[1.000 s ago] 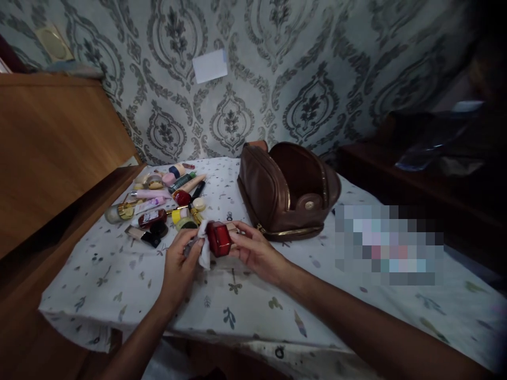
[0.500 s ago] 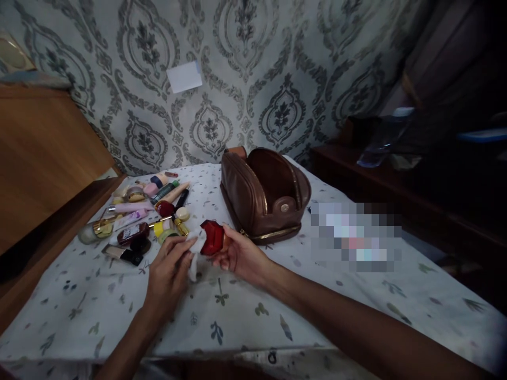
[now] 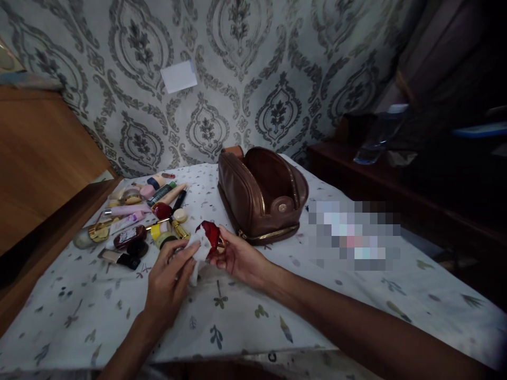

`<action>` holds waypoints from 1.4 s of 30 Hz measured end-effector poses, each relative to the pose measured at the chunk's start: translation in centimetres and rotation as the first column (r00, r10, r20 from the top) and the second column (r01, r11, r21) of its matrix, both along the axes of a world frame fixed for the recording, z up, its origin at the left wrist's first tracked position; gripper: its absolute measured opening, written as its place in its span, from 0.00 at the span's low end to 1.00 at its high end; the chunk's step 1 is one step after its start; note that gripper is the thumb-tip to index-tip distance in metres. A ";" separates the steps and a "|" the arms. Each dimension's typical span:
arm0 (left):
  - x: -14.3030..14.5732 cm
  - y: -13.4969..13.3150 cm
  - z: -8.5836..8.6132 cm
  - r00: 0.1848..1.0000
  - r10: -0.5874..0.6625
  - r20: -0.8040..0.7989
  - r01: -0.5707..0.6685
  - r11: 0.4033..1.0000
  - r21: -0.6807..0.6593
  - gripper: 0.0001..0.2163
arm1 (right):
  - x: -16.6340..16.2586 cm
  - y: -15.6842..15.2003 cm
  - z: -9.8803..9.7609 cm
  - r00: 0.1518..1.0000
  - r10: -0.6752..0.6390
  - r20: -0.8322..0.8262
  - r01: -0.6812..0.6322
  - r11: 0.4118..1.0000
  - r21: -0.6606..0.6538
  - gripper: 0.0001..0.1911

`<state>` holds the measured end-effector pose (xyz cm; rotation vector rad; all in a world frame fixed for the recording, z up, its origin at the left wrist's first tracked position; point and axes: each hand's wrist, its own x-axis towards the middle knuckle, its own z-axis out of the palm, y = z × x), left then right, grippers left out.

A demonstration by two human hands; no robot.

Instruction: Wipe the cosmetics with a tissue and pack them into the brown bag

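My left hand (image 3: pixel 170 274) pinches a crumpled white tissue (image 3: pixel 200 248) and presses it against the near-left face of a red faceted perfume bottle (image 3: pixel 213 235). The bottle is in the fingers of my right hand (image 3: pixel 240 258), which grips it from the right at its gold-coloured end. The tissue covers part of the red surface. Just behind both hands stands a brown leather toiletry bag (image 3: pixel 237 198), its zipped top wide apart. Left of the bottle lie several cosmetics, among them a yellow-labelled jar (image 3: pixel 158 231), a dark red bottle (image 3: pixel 130 236) and a black-capped tube (image 3: pixel 119 257).
The table has a white leaf-print cloth (image 3: pixel 245 322). A blurred-out patch (image 3: pixel 352 232) lies on its right side. Beyond stands a clear plastic bottle (image 3: pixel 380 137) on a dark ledge. A wooden panel (image 3: pixel 47 158) borders the left, and a patterned wall (image 3: pixel 237 79) the back.
The tissue has moved further over the red bottle and covers more of its face. The bottle has turned slightly in my right hand. The whole view has shifted a little.
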<state>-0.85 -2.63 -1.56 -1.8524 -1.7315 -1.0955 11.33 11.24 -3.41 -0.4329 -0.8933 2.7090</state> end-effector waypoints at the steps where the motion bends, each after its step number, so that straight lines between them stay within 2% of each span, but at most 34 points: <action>1: -0.1 -0.1 -0.1 0.999 0.006 -0.032 -0.005 1.000 0.013 0.15 | 0.0 0.0 0.0 1.000 0.001 -0.004 -0.001 1.000 -0.015 0.22; 6: -0.3 0.0 0.0 0.962 0.016 -0.274 0.004 0.997 0.075 0.18 | -0.1 -0.2 -0.2 0.999 -0.040 -0.001 0.040 0.999 -0.027 0.19; 9: 0.2 0.3 0.4 0.906 0.010 -0.424 0.008 0.999 0.041 0.16 | -0.1 -0.5 -0.4 0.993 -0.116 -0.020 0.116 0.993 -0.003 0.21; 11: 0.5 0.5 0.6 0.883 0.036 -0.468 -0.025 0.999 0.029 0.16 | -0.1 -0.6 -0.6 0.989 -0.148 -0.032 0.148 0.989 0.024 0.23; 13: 0.6 0.8 0.9 0.893 0.079 -0.442 -0.062 0.997 0.051 0.16 | -0.2 -0.6 -0.7 0.990 -0.138 -0.038 0.140 0.988 0.058 0.23; 16: 0.3 1.1 1.0 0.942 0.133 -0.310 -0.117 0.991 0.071 0.16 | -0.1 -0.5 -0.7 0.994 -0.100 -0.049 0.103 0.991 0.082 0.22; 20: -0.3 0.9 0.3 0.981 0.131 -0.143 -0.124 0.990 0.060 0.15 | 0.0 -0.2 -0.4 0.998 -0.049 -0.044 0.050 0.998 0.022 0.19; 23: -0.5 0.6 -0.5 0.990 0.108 -0.092 -0.103 0.993 0.058 0.17 | 0.1 -0.1 -0.2 1.000 0.001 -0.030 -0.002 1.000 -0.015 0.19; 28: -0.5 0.3 -0.9 0.988 0.092 -0.122 -0.082 0.993 0.083 0.19 | 0.3 -0.1 -0.2 0.996 0.087 0.001 -0.087 0.994 -0.073 0.23; 32: -0.6 0.3 -0.7 0.968 0.095 -0.233 -0.064 0.988 0.138 0.18 | 0.4 -0.1 -0.4 0.989 0.147 0.006 -0.146 0.984 -0.101 0.26; 37: -0.1 0.2 -0.6 0.907 0.031 -0.419 0.005 0.997 0.083 0.15 | 0.3 -0.1 -0.2 0.990 0.142 0.007 -0.136 0.958 -0.254 0.20; 42: 0.0 0.2 -0.5 0.960 0.010 -0.279 0.016 0.996 0.093 0.16 | 0.4 0.1 0.0 0.992 0.115 -0.050 -0.125 0.935 -0.332 0.18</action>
